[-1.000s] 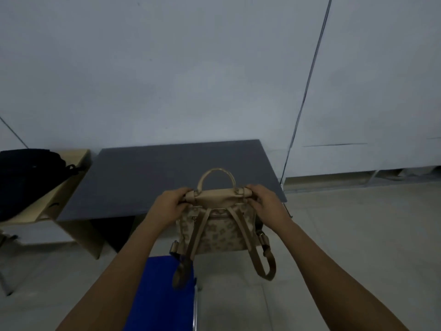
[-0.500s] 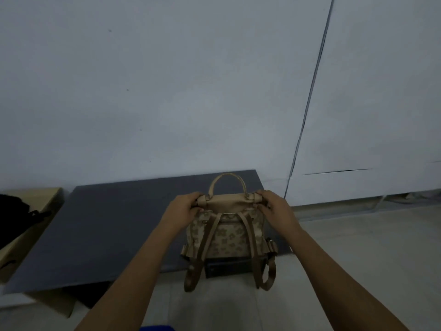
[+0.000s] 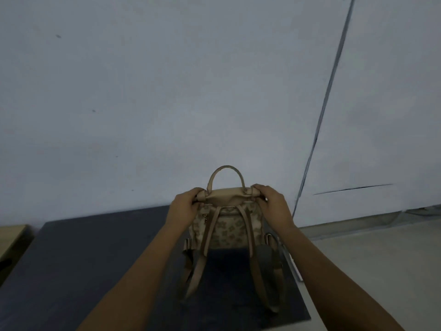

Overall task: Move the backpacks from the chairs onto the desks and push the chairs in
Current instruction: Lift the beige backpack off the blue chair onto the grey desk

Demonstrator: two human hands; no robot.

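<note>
Backpack (image 3: 226,225) top pinched between fingers (image 3: 195,201) (both hands).

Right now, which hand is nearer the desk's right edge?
Right. The right hand grips the backpack's top right corner, on the side toward the dark desk's right edge; the left hand grips the top left corner, further in.
</note>
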